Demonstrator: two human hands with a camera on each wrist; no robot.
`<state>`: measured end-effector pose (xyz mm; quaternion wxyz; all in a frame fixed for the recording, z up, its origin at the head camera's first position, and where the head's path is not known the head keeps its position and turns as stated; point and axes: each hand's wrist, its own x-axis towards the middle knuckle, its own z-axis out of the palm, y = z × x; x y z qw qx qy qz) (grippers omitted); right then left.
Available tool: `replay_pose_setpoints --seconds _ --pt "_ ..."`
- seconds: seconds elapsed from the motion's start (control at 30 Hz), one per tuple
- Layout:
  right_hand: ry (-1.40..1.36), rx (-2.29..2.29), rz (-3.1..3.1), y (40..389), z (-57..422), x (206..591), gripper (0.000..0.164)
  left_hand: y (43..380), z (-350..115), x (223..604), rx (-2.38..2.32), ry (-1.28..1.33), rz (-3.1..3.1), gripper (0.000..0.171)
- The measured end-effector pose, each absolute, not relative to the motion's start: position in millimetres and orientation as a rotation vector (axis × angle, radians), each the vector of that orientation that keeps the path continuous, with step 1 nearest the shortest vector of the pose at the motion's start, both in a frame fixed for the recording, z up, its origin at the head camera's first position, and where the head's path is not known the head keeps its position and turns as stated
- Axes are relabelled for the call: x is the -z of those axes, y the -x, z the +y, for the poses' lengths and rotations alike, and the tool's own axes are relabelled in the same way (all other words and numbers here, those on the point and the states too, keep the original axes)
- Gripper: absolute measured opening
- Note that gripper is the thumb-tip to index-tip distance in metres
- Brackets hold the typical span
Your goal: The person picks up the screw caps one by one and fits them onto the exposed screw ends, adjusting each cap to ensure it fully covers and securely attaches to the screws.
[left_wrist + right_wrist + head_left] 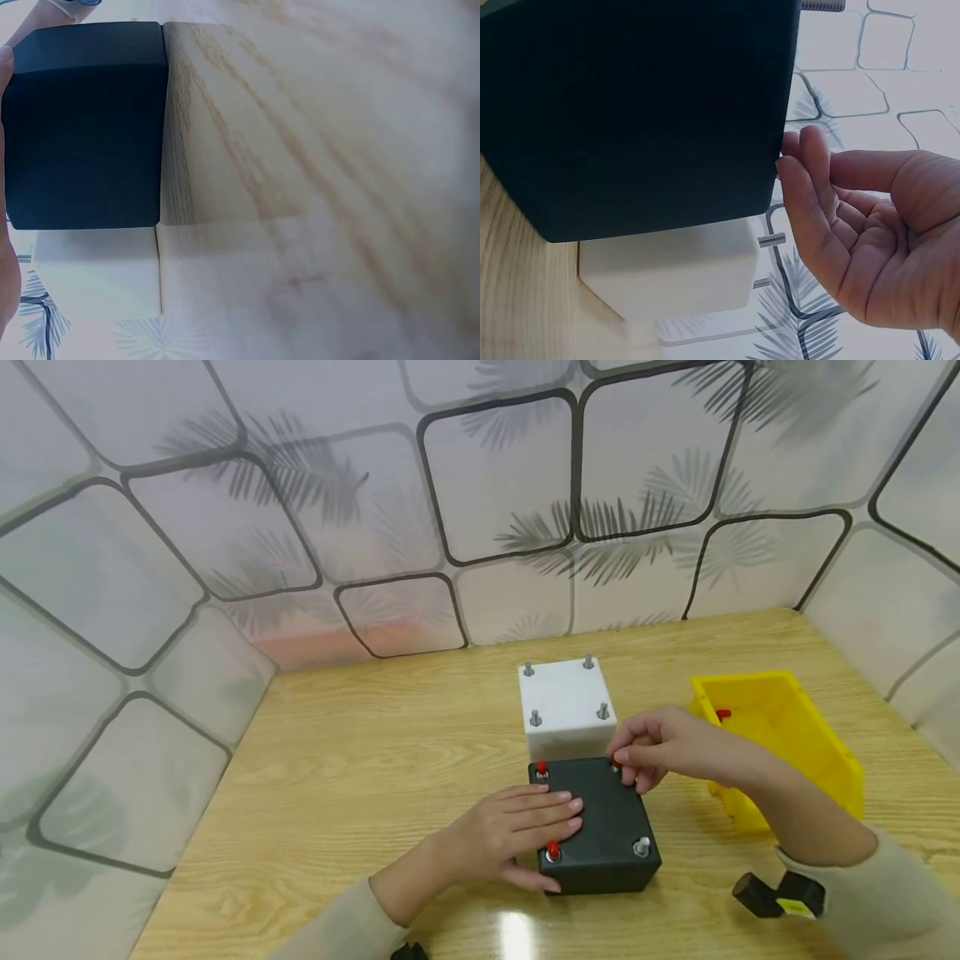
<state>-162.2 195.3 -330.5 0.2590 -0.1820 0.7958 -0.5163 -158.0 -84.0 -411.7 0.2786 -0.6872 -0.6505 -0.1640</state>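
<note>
Black box (603,814): It sits on the wooden table (360,760), in the near part, right in front of me.
Left hand (510,827): My fingers lie flat and nearly straight on the left part of the black box, with little gaps. My thumb is apart, down by the near left corner.
Right hand (663,750): My thumb and finger pinch a small red cap (617,767) at the far right corner. My fingers hide most of it, so I cannot tell how far down it sits.
Left corners: One red cap (542,768) is on the far bolt and another red cap (552,849) is on the near bolt.
Near right corner: The silver bolt (642,847) is bare.
White box (567,693): It is just behind the black box. Four bare bolts stick up from its top.
Yellow bin (828,739): It is on the right, with a bit of red (723,714) inside on the left.
</note>
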Motion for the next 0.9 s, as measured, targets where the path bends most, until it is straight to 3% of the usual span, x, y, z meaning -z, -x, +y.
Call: replay_pose_setpoints --seconds 0.9 --pt "0.489 1.402 2.084 173 198 328 0.029 165 -86 404 0.478 1.851 -1.765 0.071"
